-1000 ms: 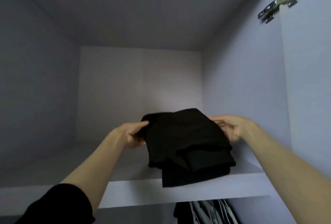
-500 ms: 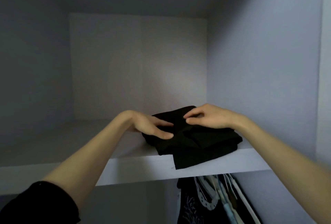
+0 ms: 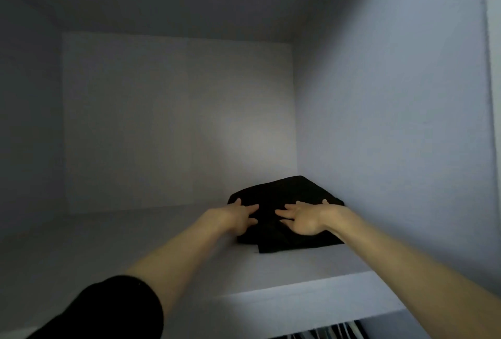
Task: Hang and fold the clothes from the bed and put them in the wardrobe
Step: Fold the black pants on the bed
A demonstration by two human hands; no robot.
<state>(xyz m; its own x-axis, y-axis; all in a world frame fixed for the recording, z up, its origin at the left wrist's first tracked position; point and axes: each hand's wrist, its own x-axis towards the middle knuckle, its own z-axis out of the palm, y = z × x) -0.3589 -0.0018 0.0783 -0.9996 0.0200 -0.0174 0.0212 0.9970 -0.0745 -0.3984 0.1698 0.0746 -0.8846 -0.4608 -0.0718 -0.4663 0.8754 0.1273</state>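
Observation:
A folded black garment [image 3: 284,193] lies on the pale wardrobe shelf [image 3: 311,295], deep in the right rear corner against the side wall. My left hand [image 3: 238,215] rests on its left edge with straight fingers. My right hand [image 3: 303,216] lies flat on its front right part, fingers spread and pointing left. Both hands press on the cloth and neither grips it. The front fold of the garment sticks out below my hands.
The wardrobe's right side wall [image 3: 393,135] stands close beside the garment. The back panel [image 3: 176,122] is behind it. Bare shelf stretches to the left. Hangers and hung clothes [image 3: 333,332] show just under the shelf's front edge.
The garment has slid from the shelf's front edge back into the right rear corner. Both hands let go of their hold and now lie flat on it.

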